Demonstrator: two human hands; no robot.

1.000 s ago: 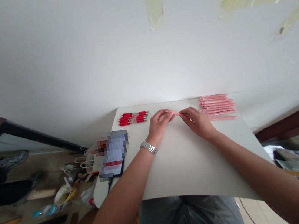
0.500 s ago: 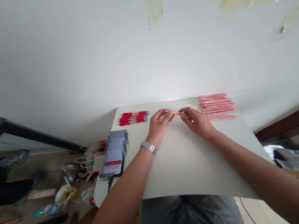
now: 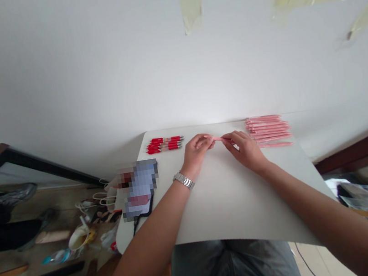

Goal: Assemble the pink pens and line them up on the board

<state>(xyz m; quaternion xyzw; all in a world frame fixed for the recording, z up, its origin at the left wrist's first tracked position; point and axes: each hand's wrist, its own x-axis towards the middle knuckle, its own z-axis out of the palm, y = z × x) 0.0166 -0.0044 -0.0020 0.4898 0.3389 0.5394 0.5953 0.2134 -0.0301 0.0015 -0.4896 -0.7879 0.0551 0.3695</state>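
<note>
Pink pen (image 3: pixel 218 139) | spans left hand (image 3: pixel 194 154) to right hand (image 3: pixel 246 151) | both pinched closed on it

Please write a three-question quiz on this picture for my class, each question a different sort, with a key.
1. What do the left hand and right hand hold between them?
a) a phone
b) a pink pen
c) a bottle

2. True or false: the red pens lie to the left of the pink pens.

3. Fill in: the silver band is on the ____ wrist.

Key: 1. b; 2. true; 3. left.
</note>
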